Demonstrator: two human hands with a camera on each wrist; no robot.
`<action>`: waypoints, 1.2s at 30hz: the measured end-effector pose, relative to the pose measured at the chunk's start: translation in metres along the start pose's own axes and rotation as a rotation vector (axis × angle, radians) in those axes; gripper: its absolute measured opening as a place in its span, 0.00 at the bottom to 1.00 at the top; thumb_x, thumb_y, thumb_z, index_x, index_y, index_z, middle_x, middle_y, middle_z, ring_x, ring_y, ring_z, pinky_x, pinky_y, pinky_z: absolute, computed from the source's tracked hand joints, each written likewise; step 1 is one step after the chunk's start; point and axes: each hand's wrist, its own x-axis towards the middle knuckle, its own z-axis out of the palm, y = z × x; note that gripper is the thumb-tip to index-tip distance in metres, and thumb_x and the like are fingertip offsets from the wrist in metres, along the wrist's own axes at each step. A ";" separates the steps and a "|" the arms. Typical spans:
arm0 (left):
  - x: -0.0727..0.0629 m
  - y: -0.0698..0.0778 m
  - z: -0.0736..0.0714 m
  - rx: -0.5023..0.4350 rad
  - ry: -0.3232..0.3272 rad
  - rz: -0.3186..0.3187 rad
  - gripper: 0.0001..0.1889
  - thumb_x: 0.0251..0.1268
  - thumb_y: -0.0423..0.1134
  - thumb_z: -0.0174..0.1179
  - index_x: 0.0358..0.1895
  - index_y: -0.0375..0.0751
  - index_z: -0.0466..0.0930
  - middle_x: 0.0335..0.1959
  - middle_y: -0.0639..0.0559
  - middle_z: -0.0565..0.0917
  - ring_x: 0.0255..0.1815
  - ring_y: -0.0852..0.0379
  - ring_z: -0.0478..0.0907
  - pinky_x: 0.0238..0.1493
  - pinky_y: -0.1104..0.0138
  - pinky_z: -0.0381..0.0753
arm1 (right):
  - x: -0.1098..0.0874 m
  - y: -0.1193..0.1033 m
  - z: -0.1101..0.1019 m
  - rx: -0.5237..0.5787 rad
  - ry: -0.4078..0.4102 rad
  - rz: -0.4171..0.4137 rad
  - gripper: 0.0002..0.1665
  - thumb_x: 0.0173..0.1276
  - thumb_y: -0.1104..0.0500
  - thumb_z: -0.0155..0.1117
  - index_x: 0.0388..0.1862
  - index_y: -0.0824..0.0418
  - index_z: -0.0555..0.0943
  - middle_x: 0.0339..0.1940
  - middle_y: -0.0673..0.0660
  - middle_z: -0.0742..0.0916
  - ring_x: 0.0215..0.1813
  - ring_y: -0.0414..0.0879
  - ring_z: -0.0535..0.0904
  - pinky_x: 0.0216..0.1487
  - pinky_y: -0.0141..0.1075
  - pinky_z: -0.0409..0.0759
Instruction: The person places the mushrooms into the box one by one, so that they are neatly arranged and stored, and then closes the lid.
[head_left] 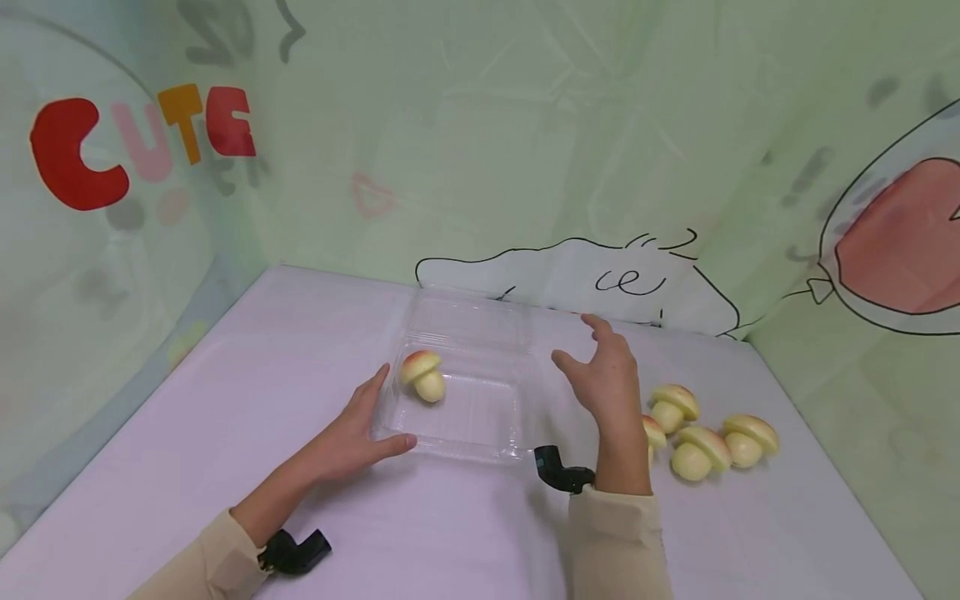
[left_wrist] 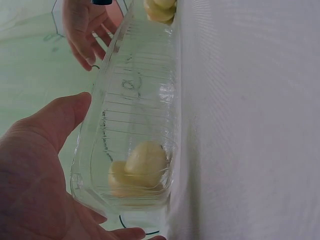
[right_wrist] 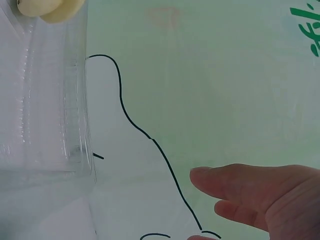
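Observation:
A clear plastic clamshell box (head_left: 465, 446) lies on the table with its lid folded back. Inside, at its left, is one toy mushroom (head_left: 423, 377) with a yellow and reddish cap. My left hand (head_left: 360, 429) spreads around the box's near left corner, thumb along the front and fingers beside the left wall. In the left wrist view the thumb is close to the rim; firm contact cannot be made out. Raised right of the box, my right hand (head_left: 606, 375) holds nothing, its thumb and fingers apart. The right wrist view shows that hand (right_wrist: 260, 200) away from the box.
Several similar mushrooms (head_left: 701, 454) sit on the table to the right, one partly hidden by my right forearm. A pale cloth covers the table (head_left: 450, 533). Printed curtains (head_left: 480, 150) hang behind and at both sides. A black wrist-worn device (head_left: 562, 471) sticks out from the right sleeve.

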 end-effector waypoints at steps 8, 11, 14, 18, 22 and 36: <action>-0.001 0.002 -0.001 -0.005 -0.004 0.000 0.61 0.65 0.59 0.68 0.85 0.42 0.33 0.85 0.34 0.42 0.86 0.35 0.41 0.80 0.37 0.47 | 0.004 0.009 -0.006 0.009 0.000 0.036 0.44 0.71 0.53 0.65 0.82 0.61 0.60 0.76 0.74 0.69 0.75 0.72 0.64 0.72 0.63 0.67; -0.001 0.002 0.000 -0.007 -0.005 -0.003 0.61 0.65 0.60 0.68 0.86 0.43 0.33 0.85 0.35 0.42 0.86 0.35 0.41 0.80 0.37 0.48 | 0.005 0.014 -0.008 0.007 0.005 0.065 0.44 0.72 0.53 0.65 0.82 0.62 0.60 0.76 0.74 0.69 0.75 0.72 0.65 0.71 0.63 0.69; -0.001 0.001 0.000 -0.005 -0.003 -0.008 0.60 0.64 0.60 0.68 0.86 0.43 0.33 0.85 0.35 0.42 0.86 0.36 0.42 0.81 0.38 0.48 | 0.005 0.019 -0.010 0.005 0.002 0.098 0.45 0.72 0.53 0.65 0.82 0.63 0.60 0.76 0.75 0.69 0.75 0.72 0.65 0.71 0.63 0.68; -0.001 0.000 0.000 -0.004 -0.006 -0.006 0.60 0.65 0.60 0.68 0.86 0.43 0.33 0.85 0.35 0.42 0.86 0.35 0.41 0.80 0.37 0.48 | 0.006 0.026 -0.012 -0.001 0.005 0.144 0.45 0.72 0.53 0.64 0.82 0.63 0.59 0.76 0.75 0.68 0.75 0.71 0.65 0.72 0.63 0.68; 0.000 0.001 0.000 0.006 -0.006 -0.006 0.61 0.64 0.60 0.68 0.86 0.43 0.33 0.85 0.34 0.42 0.86 0.34 0.42 0.80 0.37 0.48 | 0.006 0.031 -0.015 -0.004 0.014 0.187 0.45 0.71 0.53 0.63 0.82 0.64 0.60 0.76 0.76 0.68 0.74 0.72 0.65 0.71 0.64 0.68; 0.002 -0.001 0.000 0.003 -0.002 -0.001 0.61 0.64 0.59 0.69 0.86 0.43 0.33 0.85 0.35 0.42 0.86 0.35 0.43 0.80 0.37 0.48 | 0.008 0.057 -0.027 0.014 0.064 0.308 0.44 0.72 0.52 0.61 0.82 0.63 0.59 0.79 0.77 0.64 0.77 0.77 0.57 0.73 0.67 0.63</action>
